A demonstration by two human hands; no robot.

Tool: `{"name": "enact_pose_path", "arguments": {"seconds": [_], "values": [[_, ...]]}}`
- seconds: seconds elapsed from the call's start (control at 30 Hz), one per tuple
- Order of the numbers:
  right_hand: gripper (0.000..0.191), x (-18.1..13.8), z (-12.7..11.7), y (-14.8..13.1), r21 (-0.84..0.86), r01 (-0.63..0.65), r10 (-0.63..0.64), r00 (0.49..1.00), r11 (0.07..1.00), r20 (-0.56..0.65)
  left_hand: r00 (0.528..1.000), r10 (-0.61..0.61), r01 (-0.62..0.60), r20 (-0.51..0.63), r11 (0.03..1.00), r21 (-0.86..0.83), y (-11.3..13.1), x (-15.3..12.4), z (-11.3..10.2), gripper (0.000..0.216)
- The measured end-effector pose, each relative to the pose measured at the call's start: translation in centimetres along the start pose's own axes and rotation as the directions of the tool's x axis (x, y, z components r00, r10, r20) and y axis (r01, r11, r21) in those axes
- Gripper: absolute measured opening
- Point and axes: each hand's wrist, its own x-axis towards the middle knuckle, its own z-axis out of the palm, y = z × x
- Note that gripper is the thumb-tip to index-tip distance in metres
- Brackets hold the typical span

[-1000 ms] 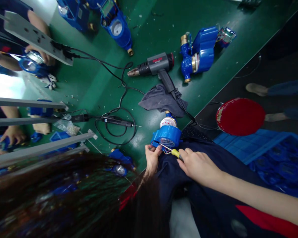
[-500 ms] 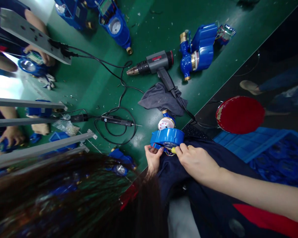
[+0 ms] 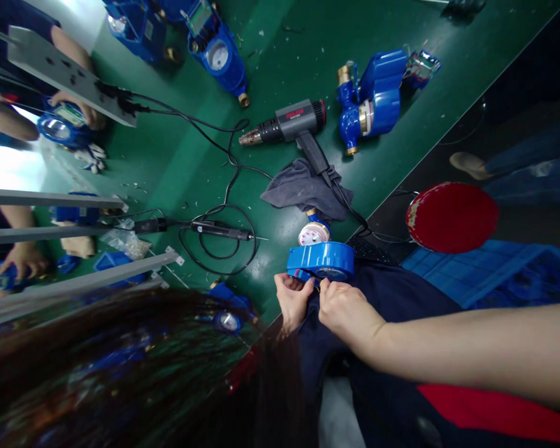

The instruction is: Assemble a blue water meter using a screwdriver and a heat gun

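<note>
A blue water meter [image 3: 320, 256] with a white dial rests at the near edge of the green table [image 3: 177, 155], over my dark apron. My left hand [image 3: 293, 300] pinches its lower left rim, where thin coloured wires come out. My right hand [image 3: 348, 309] is closed just under the blue housing, fingertips pressed to its lower edge; the yellow-handled tool seen earlier is hidden inside the fingers. A ring shows on one finger. Both hands nearly touch each other below the meter.
A grey heat gun [image 3: 293, 123] lies on a grey cloth [image 3: 303, 190], its cord trailing. A soldering pen [image 3: 221, 231] with coiled cable lies left. Other blue meters [image 3: 373, 99] [image 3: 219, 53] sit farther away. Other people's hands [image 3: 77, 112] work at left. A red stool [image 3: 452, 216] and blue crate [image 3: 504, 270] stand right.
My right hand moved left and up toward the meter, closing over the yellow-handled tool until it vanished. The meter's housing tipped flatter. My left hand kept its grip.
</note>
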Motion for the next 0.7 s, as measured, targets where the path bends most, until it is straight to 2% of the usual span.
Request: {"name": "enact_pose_path", "arguments": {"seconds": [0.1,0.2,0.27,0.3,0.37,0.47,0.53,0.6,0.63,0.7], "values": [[0.040,-0.5,-0.8,1.3,0.026,0.000,0.001,1.000,1.000,-0.022,1.000,-0.001,0.001,-0.017,1.000,0.014,0.0,0.1,-0.1,0.048],[0.030,-1.3,0.2,3.6,0.102,-0.019,0.024,0.998,0.995,-0.054,1.000,-0.003,0.003,-0.028,1.000,0.005,-0.1,0.1,-0.2,0.048],[0.025,-1.6,1.8,5.1,0.273,-0.060,0.075,0.996,0.960,-0.044,1.000,-0.004,0.004,-0.026,1.000,-0.005,-0.2,0.1,-0.2,0.049],[0.025,-1.6,2.9,5.7,0.407,-0.082,0.098,0.995,0.910,-0.017,1.000,-0.005,0.005,-0.025,1.000,-0.008,-0.3,0.1,-0.1,0.049],[0.027,-1.5,5.0,6.6,0.687,-0.112,0.106,0.993,0.718,0.052,1.000,-0.008,0.008,-0.025,1.000,-0.010,-0.4,0.1,-0.1,0.050],[0.034,-1.0,7.6,7.0,0.934,-0.150,0.061,0.989,0.323,0.138,1.000,-0.014,0.014,-0.015,1.000,-0.010,-0.4,0.2,0.2,0.051],[0.039,-0.8,8.6,6.8,0.975,-0.218,0.010,0.976,0.051,0.217,1.000,-0.018,0.018,-0.007,1.000,-0.012,-0.4,0.3,0.4,0.051],[0.041,-0.6,9.3,6.8,0.942,-0.278,-0.066,0.960,-0.186,0.271,1.000,-0.030,0.030,-0.001,0.999,-0.010,-0.2,0.3,0.8,0.050],[0.041,-0.6,9.6,6.8,0.917,-0.292,-0.097,0.956,-0.271,0.276,0.999,-0.039,0.039,0.003,0.999,-0.005,-0.2,0.3,1.0,0.049],[0.041,-0.6,10.2,7.1,0.884,-0.301,-0.129,0.954,-0.357,0.272,0.998,-0.059,0.059,0.016,0.998,0.005,0.1,0.3,1.4,0.048]]}}
